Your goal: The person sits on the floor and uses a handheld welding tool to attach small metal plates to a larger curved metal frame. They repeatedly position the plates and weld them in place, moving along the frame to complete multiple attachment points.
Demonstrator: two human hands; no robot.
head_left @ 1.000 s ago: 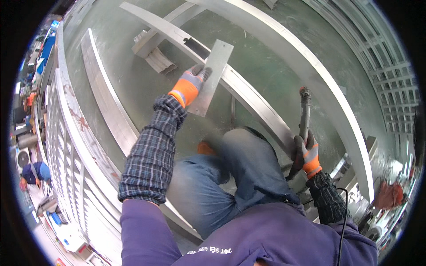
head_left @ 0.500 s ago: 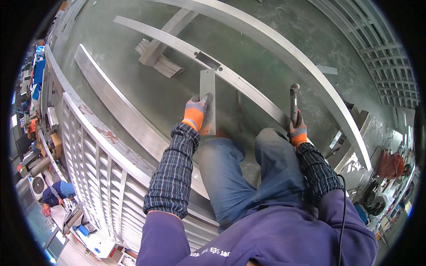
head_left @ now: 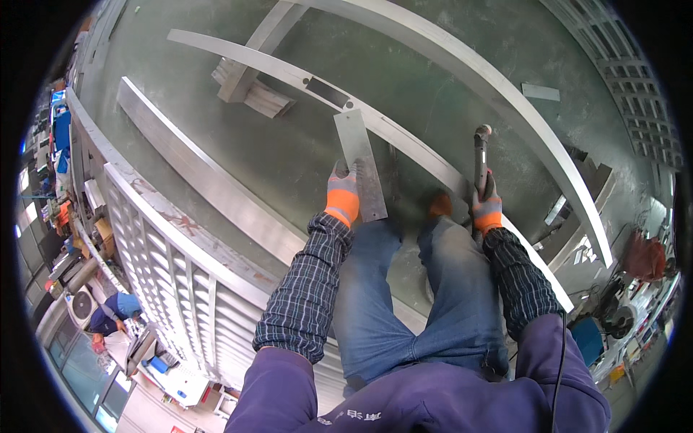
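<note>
A flat grey metal plate [head_left: 361,162] with small holes near its ends is gripped along its left edge by my left hand [head_left: 343,193], in a grey and orange glove. The fingers partly hide behind the plate. My gloved right hand [head_left: 487,203] is closed round the handle of a hammer [head_left: 481,151], its head pointing up and away from me. A long pale metal bar [head_left: 404,144] runs diagonally past both hands. It has a rectangular slot and round holes, and the plate's far end is beside one of these holes; I cannot tell whether they touch.
Beyond the slotted bar lies a wide metal beam [head_left: 462,61]; another beam [head_left: 195,162] lies to the left. A crosspiece [head_left: 253,54] passes under the slotted bar. A white slatted panel [head_left: 166,267] stands at left, with a person [head_left: 115,314] past it. Offcuts lie at right.
My left hand has moved right and slightly nearer me, and the plate has tilted, its near end swinging right. The hammer stays in my right hand, nearly still. The view has shifted a little.
</note>
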